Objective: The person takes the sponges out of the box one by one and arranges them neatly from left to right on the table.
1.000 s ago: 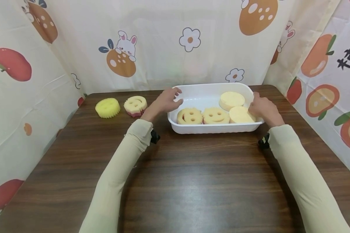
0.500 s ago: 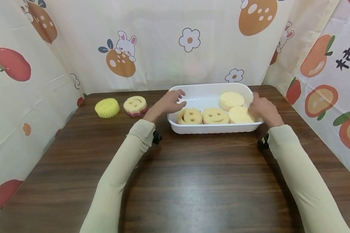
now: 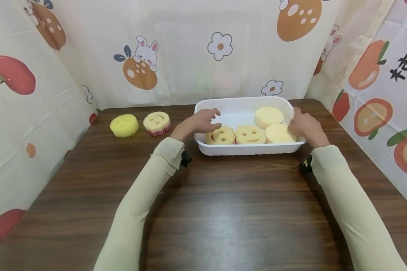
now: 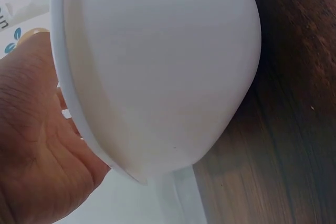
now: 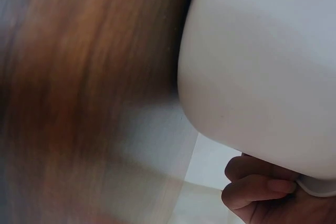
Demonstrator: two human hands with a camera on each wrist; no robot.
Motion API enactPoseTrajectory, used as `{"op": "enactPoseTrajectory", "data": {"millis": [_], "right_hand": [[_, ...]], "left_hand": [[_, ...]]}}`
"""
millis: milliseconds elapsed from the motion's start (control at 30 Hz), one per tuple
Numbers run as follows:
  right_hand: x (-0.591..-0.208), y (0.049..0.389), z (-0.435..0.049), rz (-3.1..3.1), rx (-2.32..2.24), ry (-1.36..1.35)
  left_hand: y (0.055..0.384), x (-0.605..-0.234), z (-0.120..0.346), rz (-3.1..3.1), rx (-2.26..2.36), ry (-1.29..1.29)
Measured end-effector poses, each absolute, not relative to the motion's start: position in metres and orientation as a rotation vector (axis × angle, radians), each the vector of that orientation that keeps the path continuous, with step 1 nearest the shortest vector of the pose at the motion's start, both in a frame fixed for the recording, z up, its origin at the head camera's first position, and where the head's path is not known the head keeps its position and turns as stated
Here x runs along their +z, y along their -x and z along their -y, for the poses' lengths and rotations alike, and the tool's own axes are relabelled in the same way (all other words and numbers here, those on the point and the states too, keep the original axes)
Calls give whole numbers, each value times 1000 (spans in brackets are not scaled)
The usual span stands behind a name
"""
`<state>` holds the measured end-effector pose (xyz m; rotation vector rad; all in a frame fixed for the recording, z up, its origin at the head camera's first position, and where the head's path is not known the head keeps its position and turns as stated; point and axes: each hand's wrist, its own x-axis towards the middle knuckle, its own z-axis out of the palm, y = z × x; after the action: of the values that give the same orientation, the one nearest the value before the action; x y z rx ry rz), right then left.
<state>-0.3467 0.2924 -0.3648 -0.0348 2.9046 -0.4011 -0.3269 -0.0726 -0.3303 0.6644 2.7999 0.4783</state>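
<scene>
A white rectangular tray [image 3: 247, 150] stands near the table's back edge. My left hand [image 3: 202, 121] reaches over its left rim, fingers spread and bent, holding nothing. It hovers above a smiley-face sponge [image 3: 224, 135] and partly covers it. Beside that lies a second smiley-face sponge [image 3: 251, 134]. Two plain round pale-yellow sponges fill the tray's right end, one at the back [image 3: 268, 116], one in front [image 3: 280, 133]. My right hand [image 3: 306, 128] grips the tray's right rim; in the right wrist view its curled fingers [image 5: 254, 190] show below the tray wall.
Left of the tray, on the brown wooden table [image 3: 224, 210], lie a bright yellow scalloped sponge [image 3: 124, 125] and a smiley-face sponge with a pink underside [image 3: 157, 122]. A printed curtain [image 3: 190, 56] hangs behind the table and along both sides.
My left hand has moved right, farther over the tray and the leftmost smiley-face sponge. The right hand stays on the right rim, and the tray has not visibly moved.
</scene>
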Motion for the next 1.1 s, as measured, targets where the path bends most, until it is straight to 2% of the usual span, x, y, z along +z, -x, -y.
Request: {"op": "enactPoseTrajectory", "data": {"millis": [1100], "right_hand": [[-363,344,-293,-2912,-392,67]], "left_hand": [[319,-337,57,-2689,347,-598]]}}
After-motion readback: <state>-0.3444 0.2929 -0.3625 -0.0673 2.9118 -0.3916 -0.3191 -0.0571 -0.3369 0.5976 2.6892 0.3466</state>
